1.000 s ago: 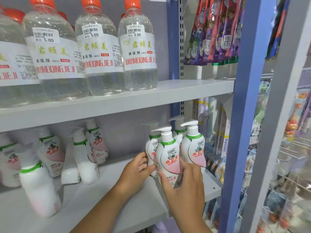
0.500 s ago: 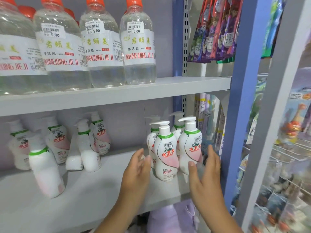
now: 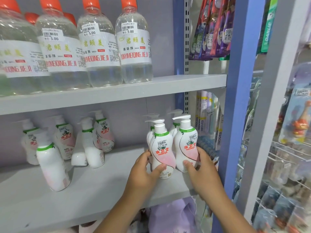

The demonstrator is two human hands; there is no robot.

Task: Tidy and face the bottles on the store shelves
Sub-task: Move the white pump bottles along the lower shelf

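Both hands were on pump bottles at the right end of the lower shelf (image 3: 104,190). The left hand (image 3: 143,172) gripped the front pump bottle (image 3: 162,148), thumb across its lower front and fingers round its left side. The right hand (image 3: 200,170) gripped the neighbouring pump bottle (image 3: 186,145) just to the right — thumb on its lower front, fingers wrapped behind its right side. The two bottles stood upright and touching, red "seaways" labels facing forward, with two more pump bottles (image 3: 175,128) close behind them by the blue upright (image 3: 239,98).

Well apart, toward the shelf's left end, a loose group of the same pump bottles (image 3: 101,133) stood unevenly — one bottle near the front edge (image 3: 52,165) showed its plain white back.

On the upper shelf (image 3: 168,84) stood a row of clear detergent bottles (image 3: 134,47) with orange caps, their labels facing forward and 5.00 price stickers on the shoulders.
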